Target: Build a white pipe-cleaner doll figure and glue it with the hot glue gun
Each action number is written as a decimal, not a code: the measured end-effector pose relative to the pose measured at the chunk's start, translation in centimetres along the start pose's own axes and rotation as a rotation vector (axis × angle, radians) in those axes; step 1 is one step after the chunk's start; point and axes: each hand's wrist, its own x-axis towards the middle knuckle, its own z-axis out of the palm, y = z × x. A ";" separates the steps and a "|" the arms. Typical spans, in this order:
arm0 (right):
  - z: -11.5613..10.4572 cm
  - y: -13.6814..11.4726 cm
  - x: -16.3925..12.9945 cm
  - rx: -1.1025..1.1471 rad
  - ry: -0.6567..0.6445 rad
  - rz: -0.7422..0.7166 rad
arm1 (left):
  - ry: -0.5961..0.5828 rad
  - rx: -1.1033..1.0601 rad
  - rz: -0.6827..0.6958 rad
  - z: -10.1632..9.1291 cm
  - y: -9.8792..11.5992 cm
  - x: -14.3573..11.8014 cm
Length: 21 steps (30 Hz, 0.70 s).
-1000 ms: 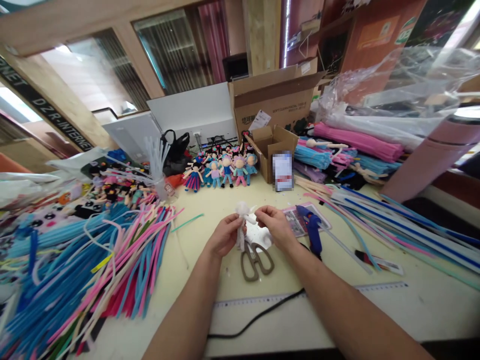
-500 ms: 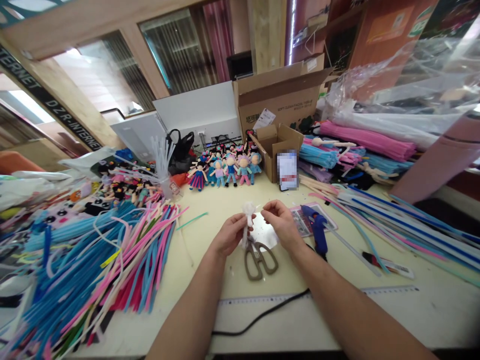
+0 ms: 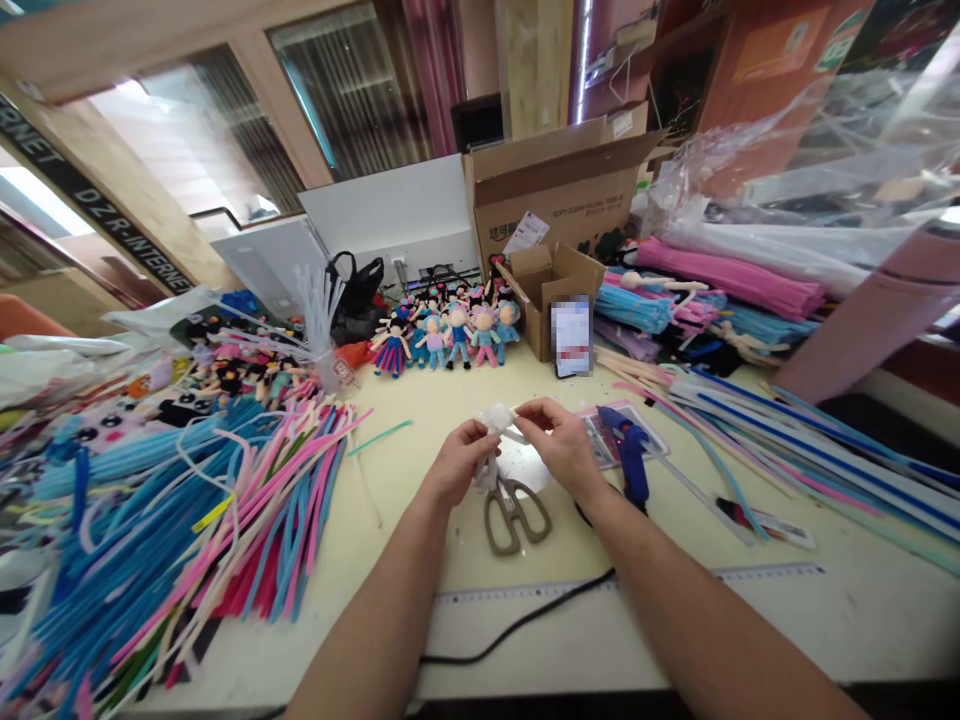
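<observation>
A small white fluffy piece point(image 3: 498, 416) is pinched between the thumb and fingers of my left hand point(image 3: 460, 460); a pale strand hangs below it. My right hand point(image 3: 553, 436) has come up against its right side, with thumb and fingertips closed on its edge. What exactly it is, I cannot make out. Just beneath lies a pair of scissors point(image 3: 514, 520) with grey-brown handles, its blades partly hidden. A blue glue gun point(image 3: 631, 455) rests to the right of my right hand, on a printed card point(image 3: 600, 440).
Pipe cleaners point(image 3: 255, 500) in many colours are heaped on the left, with more strips point(image 3: 810, 450) on the right. Small dolls point(image 3: 459, 335) stand at the back beside a cardboard box point(image 3: 574, 270) and a phone point(image 3: 572, 338). A ruler point(image 3: 540, 590) and black cable point(image 3: 517, 635) lie in front.
My right hand has moved left and its fingertips now meet the white piece, which looks wider and more spread. My left hand keeps its hold.
</observation>
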 end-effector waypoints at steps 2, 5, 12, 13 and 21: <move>0.0 0.1 0.0 -0.089 0.016 -0.063 | 0.009 0.024 0.004 0.1 -0.2 0.0; 0.0 0.0 0.0 -0.175 0.027 -0.142 | 0.021 0.063 0.007 0.3 -0.4 0.0; -0.1 -0.1 -0.2 -0.282 0.054 -0.229 | 0.046 0.087 0.023 1.1 -0.6 -0.4; -0.1 -0.1 -0.2 -0.285 0.060 -0.234 | 0.047 0.084 0.020 1.2 -0.6 -0.4; -0.2 -0.1 -0.1 -0.309 0.071 -0.287 | 0.061 0.055 -0.037 2.0 -0.3 -0.8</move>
